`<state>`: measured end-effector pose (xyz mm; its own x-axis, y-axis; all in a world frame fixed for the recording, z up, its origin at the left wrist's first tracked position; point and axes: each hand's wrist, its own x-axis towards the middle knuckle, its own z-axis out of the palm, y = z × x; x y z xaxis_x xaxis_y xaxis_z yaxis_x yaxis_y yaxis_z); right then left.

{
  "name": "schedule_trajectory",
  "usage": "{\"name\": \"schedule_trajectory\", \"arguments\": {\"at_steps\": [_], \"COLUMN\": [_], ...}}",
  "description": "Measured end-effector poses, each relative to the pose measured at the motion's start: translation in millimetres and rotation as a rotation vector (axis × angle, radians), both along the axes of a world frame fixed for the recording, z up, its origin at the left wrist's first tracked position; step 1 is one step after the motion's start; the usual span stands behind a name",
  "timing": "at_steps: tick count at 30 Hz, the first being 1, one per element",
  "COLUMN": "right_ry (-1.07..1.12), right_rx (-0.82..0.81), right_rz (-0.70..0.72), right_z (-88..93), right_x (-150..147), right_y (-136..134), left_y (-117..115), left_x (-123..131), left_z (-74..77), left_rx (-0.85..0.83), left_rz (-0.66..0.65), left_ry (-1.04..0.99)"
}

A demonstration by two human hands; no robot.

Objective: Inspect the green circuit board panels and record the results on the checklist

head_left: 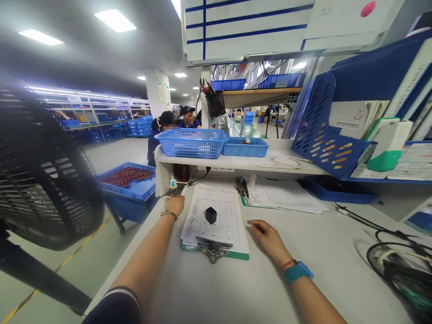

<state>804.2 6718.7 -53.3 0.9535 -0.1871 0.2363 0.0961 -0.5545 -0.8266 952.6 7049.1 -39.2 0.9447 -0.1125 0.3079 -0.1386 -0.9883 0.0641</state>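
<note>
Green clipboard (232,255), left hand (174,205) open at its sheet (199,225), right hand (269,240) half-open beside it, both empty

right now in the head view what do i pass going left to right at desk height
black floor fan → blue crate of reddish parts → left hand → green clipboard with paper → right hand → coiled black cables

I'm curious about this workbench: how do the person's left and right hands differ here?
The left hand wears a gold-coloured wristband, while the right hand wears a teal wristband and a thin red bracelet. The left hand lies farther forward, by the top corner of the green clipboard; the right hand lies nearer the person, beside its right edge. Both are bare and rest palm down on the white desk.
</note>
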Motion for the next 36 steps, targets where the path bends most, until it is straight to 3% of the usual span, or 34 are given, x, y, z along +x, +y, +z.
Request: {"name": "schedule_trajectory", "arguments": {"at_steps": [7,21,36], "right_ry": [-0.002,-0.019,-0.007], "right_rx": [-0.007,-0.016,-0.021], "right_rz": [0.005,-0.011,-0.014], "right_z": [-1.2,1.7,2.9], "right_x": [1,-1,-2], "right_y": [-1,1,2], "left_y": [8,4,23], "left_x": [-1,15,31], "left_z": [5.1,3.5,1.3], "left_rx": [-0.008,0.036,-0.172], "left_rz": [-0.067,0.051,0.055], "left_ry": [-0.045,0.062,0.112]}}
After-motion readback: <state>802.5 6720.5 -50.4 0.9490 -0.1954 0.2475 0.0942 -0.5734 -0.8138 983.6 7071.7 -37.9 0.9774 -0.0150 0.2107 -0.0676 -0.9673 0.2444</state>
